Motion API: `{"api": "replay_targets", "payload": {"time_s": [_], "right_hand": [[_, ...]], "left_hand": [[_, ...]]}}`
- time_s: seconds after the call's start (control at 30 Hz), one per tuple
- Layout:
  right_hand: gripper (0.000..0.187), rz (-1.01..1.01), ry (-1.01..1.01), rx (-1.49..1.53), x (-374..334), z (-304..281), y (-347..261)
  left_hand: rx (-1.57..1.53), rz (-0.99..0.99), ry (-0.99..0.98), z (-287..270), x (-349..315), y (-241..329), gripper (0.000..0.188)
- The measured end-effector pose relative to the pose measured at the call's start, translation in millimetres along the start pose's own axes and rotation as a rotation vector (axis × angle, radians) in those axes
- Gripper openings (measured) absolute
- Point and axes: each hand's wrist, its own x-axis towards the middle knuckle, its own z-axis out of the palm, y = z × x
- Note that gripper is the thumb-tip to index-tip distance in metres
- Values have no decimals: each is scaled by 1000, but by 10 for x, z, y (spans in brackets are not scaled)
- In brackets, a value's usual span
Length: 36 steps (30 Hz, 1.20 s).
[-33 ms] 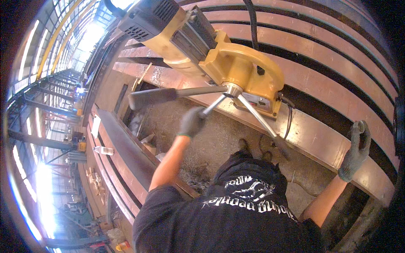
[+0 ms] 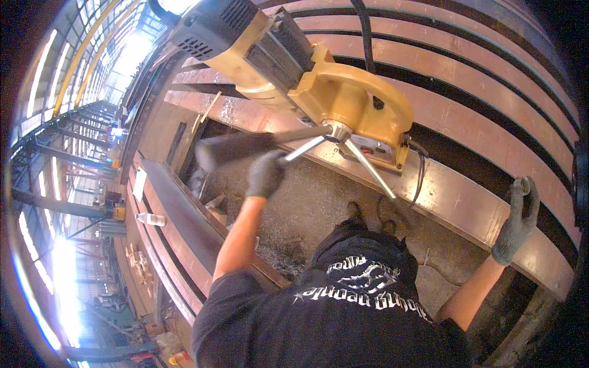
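A yellow magnetic drill (image 2: 350,92) with a dark grey motor housing (image 2: 215,30) stands over a steel beam. Three feed-handle spokes spread from its silver hub (image 2: 336,130). My left hand (image 2: 265,175), in a dark grey glove, is closed round the grip end of one feed handle (image 2: 304,149); its grip is hidden in the hand. Just above, a second spoke carries a motion-blurred black grip (image 2: 236,149). The third spoke (image 2: 370,168) points down to the right. My right hand (image 2: 518,221), also gloved, rests at the beam edge, fingers loosely curled with a gap between them and apparently holding nothing.
Long rust-brown steel beams (image 2: 466,92) lie side by side beyond the drill. A black cable (image 2: 367,37) crosses them. More beams lie left, with a plastic bottle (image 2: 151,219) and a white paper (image 2: 140,184) on them. Metal shavings (image 2: 285,254) litter the ground.
My left hand has moved a little left, turning the feed handles about the hub. The black grip above it has swung downward to the right. My right hand has stayed put.
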Motion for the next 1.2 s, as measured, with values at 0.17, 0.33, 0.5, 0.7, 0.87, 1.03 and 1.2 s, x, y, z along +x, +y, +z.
{"api": "replay_targets", "payload": {"time_s": [0.17, 0.33, 0.5, 0.7, 0.87, 1.03, 1.2], "right_hand": [[40, 57, 10, -3, -7, -78, 103], [41, 118, 4, 49, -3, -66, 289], [43, 84, 3, 78, -2, -46, 268], [32, 71, 38, 100, 12, -109, 136], [34, 64, 21, 94, -11, -179, 282], [38, 95, -5, 40, -21, -31, 239], [35, 45, -23, 125, 30, 106, 112]], "left_hand": [[402, 97, 381, -954, -33, 209, 21], [190, 142, 568, -659, 30, 221, 30], [-378, -24, -84, 651, -203, 483, 20], [-1153, 221, -776, 685, -623, 2649, 28], [-1744, 250, -1099, -360, -644, 3016, 31], [-1383, 299, -672, 486, -756, 2824, 35], [-515, 310, -246, 1881, -306, 269, 30]]}}
